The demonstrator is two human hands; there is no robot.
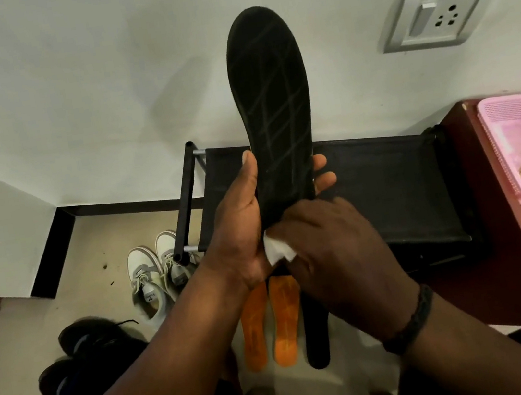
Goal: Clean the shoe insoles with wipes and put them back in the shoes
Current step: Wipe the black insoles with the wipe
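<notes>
A black insole held upright and wiped near its heel, in front of a black shoe rack.

On the floor at the left lie dark shoes (81, 348), with a pair of white sneakers (155, 275) just beyond them by the left end of the black rack (386, 184). The left hand (241, 234) grips the black insole (271, 103) round its lower part, thumb along the left edge and fingertips showing past the right edge. The right hand (324, 242), fingers curled, presses a white wipe (277, 249) against the insole's heel end. Below the hands lie two orange insoles (272, 325) side by side, and a second black insole (315, 335) just to their right. At the right, a pink basket (515, 136) sits on a maroon table (508, 260).
</notes>
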